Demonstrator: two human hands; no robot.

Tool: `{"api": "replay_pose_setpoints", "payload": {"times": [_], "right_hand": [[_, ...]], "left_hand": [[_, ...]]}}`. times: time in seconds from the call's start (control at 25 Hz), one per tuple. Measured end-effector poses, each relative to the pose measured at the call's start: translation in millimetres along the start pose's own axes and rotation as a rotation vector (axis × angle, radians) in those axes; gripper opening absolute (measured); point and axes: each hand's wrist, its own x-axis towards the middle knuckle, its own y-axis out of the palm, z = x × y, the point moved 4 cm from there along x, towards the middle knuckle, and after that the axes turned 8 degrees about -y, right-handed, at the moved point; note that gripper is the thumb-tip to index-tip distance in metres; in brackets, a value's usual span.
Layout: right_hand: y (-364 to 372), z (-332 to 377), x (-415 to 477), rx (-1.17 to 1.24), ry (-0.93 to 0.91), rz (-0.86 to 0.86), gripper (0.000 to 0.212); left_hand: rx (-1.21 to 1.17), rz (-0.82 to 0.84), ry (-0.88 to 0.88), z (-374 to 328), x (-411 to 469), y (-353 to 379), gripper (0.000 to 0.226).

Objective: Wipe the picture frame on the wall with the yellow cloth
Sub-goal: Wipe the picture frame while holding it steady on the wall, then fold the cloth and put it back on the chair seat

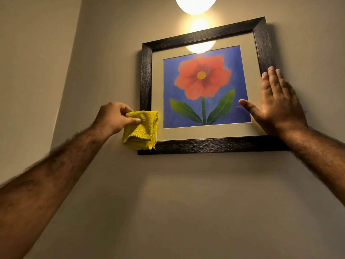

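The left hand (pixel 113 118) pinches a folded yellow cloth (pixel 141 129) between thumb and fingers and presses it over the lower-left corner of the picture frame (pixel 146 75), which hangs on the wall (pixel 177 202) beneath a lit lamp (pixel 196 3); the folding presumably gives a firm pad for the dark moulding. At the frame's right edge the right hand (pixel 278 107) lies flat, fingers extended and close together, thumb spread onto the glass, gripping nothing (judged a brace against swinging). No brand, label or legible writing observed; the print shows only a red flower.
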Motion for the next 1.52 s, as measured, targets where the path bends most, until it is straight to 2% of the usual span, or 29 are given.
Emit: {"api": "replay_pose_setpoints", "payload": {"times": [0.16,0.28,0.32,0.4,0.48,0.56,0.68,0.72,0.8,0.88,1.0,1.08,1.24,1.36,1.44,1.52], "right_hand": [[0.9,0.7,0.4,0.009,-0.003,0.023,0.106],[-4.9,4.8,-2.8,0.036,0.023,0.049,0.108],[-9.4,13.0,-4.3,0.044,0.007,0.038,0.107],[-18.0,52.6,-9.5,0.082,-0.137,0.023,0.103],[-22.3,117.5,-22.5,0.264,-0.348,0.040,0.097],[-26.5,185.9,-42.2,0.603,-0.426,0.111,0.093],[-27.0,261.0,-71.8,0.989,-0.275,0.158,0.101],[-21.6,278.0,-81.7,1.094,-0.172,0.216,0.102],[-5.4,311.4,-103.1,1.297,0.022,0.436,0.096],[12.4,345.9,-123.5,1.428,0.170,0.633,0.072],[33.3,383.6,-151.1,1.591,0.433,0.769,0.025],[38.8,415.2,-176.9,1.711,0.548,0.892,0.015],[47.1,484.0,-241.5,1.740,0.622,1.131,0.024],[48.9,535.8,-299.2,1.705,0.626,1.298,0.041],[43.8,580.0,-351.6,1.690,0.608,1.456,0.055],[34.5,625.1,-407.7,1.681,0.603,1.626,0.055]], "left_hand": [[-0.236,0.049,-0.107,7.1,-7.3,4.3,0.039],[-0.303,0.030,-0.115,11.4,-16.2,5.1,0.031],[-0.328,0.023,-0.120,13.3,-18.6,4.8,0.031],[-0.408,0.031,-0.149,19.4,-24.2,1.0,0.031],[-0.515,0.057,-0.181,27.7,-32.2,-3.8,0.028],[-0.610,0.073,-0.211,41.4,-47.0,-6.5,0.028],[-0.663,0.052,-0.276,76.4,-83.5,-7.8,0.041],[-0.688,0.050,-0.292,88.5,-97.1,-7.7,0.043],[-0.719,0.064,-0.331,111.8,-123.9,-11.1,0.048],[-0.702,0.061,-0.383,134.9,-143.1,-20.2,0.047],[-0.674,0.043,-0.460,174.0,-169.5,-36.7,0.042],[-0.649,0.050,-0.539,207.2,-195.5,-50.3,0.040],[-0.691,0.180,-0.808,284.1,-272.3,-76.6,0.021],[-0.704,0.279,-1.030,342.6,-345.3,-97.3,0.020],[-0.660,0.254,-1.155,382.8,-402.0,-112.3,0.023],[-0.607,0.177,-1.252,419.9,-457.9,-129.3,0.023]]}}
